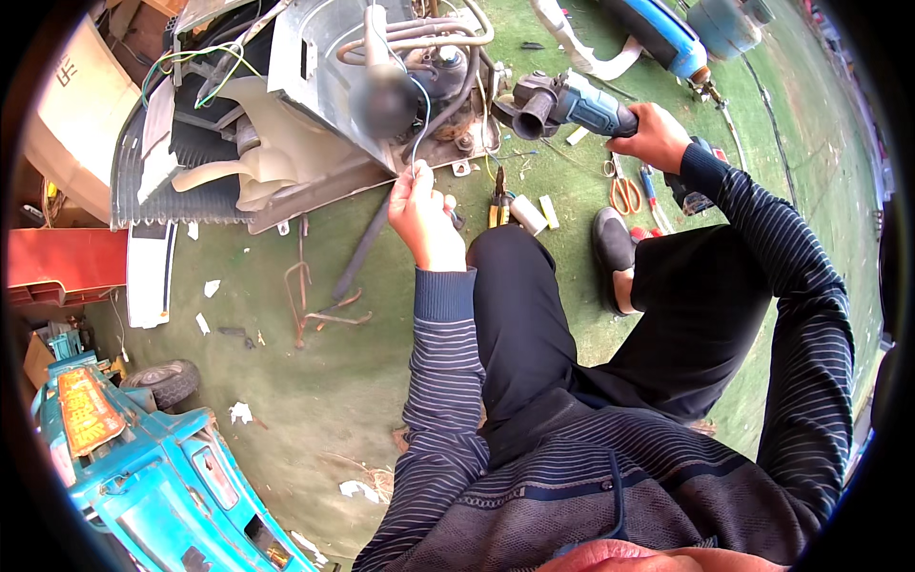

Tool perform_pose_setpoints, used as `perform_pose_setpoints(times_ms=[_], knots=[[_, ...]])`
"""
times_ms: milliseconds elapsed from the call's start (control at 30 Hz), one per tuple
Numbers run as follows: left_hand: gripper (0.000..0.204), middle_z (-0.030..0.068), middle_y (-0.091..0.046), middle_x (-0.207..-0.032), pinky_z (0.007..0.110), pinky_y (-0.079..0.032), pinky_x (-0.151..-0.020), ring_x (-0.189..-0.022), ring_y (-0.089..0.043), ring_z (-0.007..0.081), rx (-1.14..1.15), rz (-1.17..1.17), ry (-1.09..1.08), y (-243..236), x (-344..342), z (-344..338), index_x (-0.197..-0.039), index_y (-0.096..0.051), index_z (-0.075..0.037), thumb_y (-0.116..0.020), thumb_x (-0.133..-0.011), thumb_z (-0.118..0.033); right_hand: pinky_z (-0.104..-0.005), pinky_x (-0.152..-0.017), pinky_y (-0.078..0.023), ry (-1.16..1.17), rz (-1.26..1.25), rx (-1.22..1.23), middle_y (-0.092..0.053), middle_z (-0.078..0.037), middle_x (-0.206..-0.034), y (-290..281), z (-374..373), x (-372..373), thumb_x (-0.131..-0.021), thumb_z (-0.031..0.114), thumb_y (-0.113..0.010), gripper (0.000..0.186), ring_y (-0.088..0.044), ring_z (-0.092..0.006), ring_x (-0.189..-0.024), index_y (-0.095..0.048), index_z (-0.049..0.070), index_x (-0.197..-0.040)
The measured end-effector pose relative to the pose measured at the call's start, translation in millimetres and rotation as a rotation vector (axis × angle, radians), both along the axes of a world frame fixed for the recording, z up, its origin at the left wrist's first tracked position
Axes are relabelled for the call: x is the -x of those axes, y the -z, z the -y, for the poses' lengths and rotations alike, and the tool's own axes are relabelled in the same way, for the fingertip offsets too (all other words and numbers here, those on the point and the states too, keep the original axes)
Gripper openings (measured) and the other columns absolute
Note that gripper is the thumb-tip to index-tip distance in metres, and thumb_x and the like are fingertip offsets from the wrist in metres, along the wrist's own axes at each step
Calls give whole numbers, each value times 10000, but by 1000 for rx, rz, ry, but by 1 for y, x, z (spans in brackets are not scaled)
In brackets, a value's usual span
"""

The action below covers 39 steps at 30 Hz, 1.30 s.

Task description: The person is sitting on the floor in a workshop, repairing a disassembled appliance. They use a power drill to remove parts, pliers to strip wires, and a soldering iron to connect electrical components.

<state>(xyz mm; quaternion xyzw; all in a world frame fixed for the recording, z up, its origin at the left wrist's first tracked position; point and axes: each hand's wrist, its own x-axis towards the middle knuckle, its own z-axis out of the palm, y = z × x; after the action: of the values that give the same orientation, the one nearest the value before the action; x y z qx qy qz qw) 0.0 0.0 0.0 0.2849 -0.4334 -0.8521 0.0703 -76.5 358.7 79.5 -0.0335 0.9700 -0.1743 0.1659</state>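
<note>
My right hand is wrapped round the rear of a blue-grey angle grinder, whose dark guard points left toward the machine. My left hand is closed in a pinch at the front edge of an opened air-conditioner outdoor unit. A thin pale-blue wire runs down from the unit to those fingertips and appears gripped in them. Behind the wire stand a dark compressor and bent copper pipes. To the left, a cream fan blade lies over the black finned coil.
Yellow-handled pliers, a white cylinder, orange-handled scissors and a screwdriver lie by my feet. A blue gas torch cylinder is at the far right. Cut pipes and a blue vehicle are left.
</note>
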Motion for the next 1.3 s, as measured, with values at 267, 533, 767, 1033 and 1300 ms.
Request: perform_pose_setpoints(times_ms=[267, 533, 767, 1033, 1300], knots=[[251, 147, -722, -1093, 347, -546, -890, -975, -675, 210, 1089, -177, -208, -1, 27, 11, -1194, -709, 66, -673, -961, -19, -266, -499, -473, 300, 95, 666, -629, -1, -776, -16, 19, -29, -780, 362, -933, 512, -564, -83, -561, -650, 33, -1051], [231, 209, -720, -1096, 443, -528, -912, -1001, -668, 363, 1593, -315, 16, -3, 35, 42, -1129, -725, 44, -620, -1026, -133, -274, -447, -475, 635, 300, 1191, -578, -14, -724, 23, 65, -103, -838, 265, -877, 416, -562, -112, -490, -549, 66, -996], [342, 146, -756, -985, 361, -524, -869, -920, -686, 204, 1522, -245, 366, -10, 55, 43, -1207, -702, 71, -562, -1091, -218, -278, -450, -529, 853, 483, 1334, -606, -23, -811, 48, 80, -109, -853, 298, -848, 407, -597, -103, -531, -588, 63, -1060], [294, 90, -761, -1012, 319, -522, -878, -932, -664, 149, 1383, -89, 455, -34, 54, 45, -1163, -736, 53, -610, -1072, -197, -313, -461, -543, 1007, 720, 1507, -567, -31, -768, 60, 123, -89, -884, 282, -787, 329, -609, -129, -543, -566, 66, -996], [331, 162, -762, -1074, 341, -538, -887, -966, -705, 210, 1527, -30, 438, -50, 53, 15, -1265, -689, 72, -603, -1073, -184, -345, -469, -539, 1050, 864, 1527, -576, -48, -780, 66, 128, -73, -846, 241, -789, 305, -619, -159, -576, -589, 34, -948]])
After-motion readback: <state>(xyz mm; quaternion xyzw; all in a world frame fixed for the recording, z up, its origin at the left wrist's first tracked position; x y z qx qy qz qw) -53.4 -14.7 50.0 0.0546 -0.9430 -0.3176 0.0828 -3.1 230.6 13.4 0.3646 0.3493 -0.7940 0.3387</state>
